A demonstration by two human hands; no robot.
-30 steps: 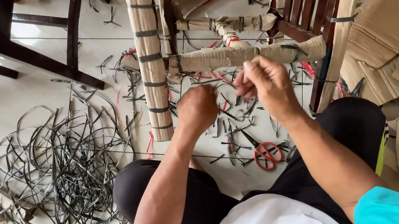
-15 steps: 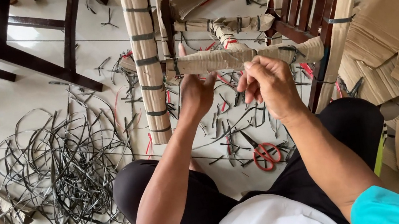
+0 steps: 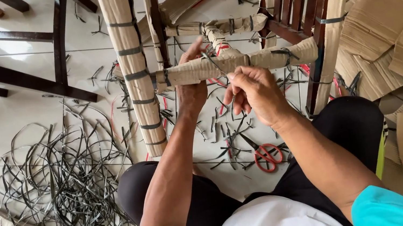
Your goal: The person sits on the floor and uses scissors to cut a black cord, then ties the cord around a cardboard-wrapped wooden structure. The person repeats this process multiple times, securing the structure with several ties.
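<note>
Both hands on cardboard-wrapped horizontal chair rail (image 3: 237, 63): left hand (image 3: 192, 90) clasps rail; right hand (image 3: 252, 91) pinches thin dark strap (image 3: 215, 64). Advise keeping strap taut, rail steadied.

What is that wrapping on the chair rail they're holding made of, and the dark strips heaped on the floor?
The wrapping on the horizontal rail looks like brown corrugated cardboard: matte, ribbed, creased at the ends. The dark strips look like cut plastic packing strap: thin, flat, slightly glossy, holding springy curls. The same kind of band circles the wrapped chair leg. The left hand grips the rail; the right hand pinches a strap.
</note>
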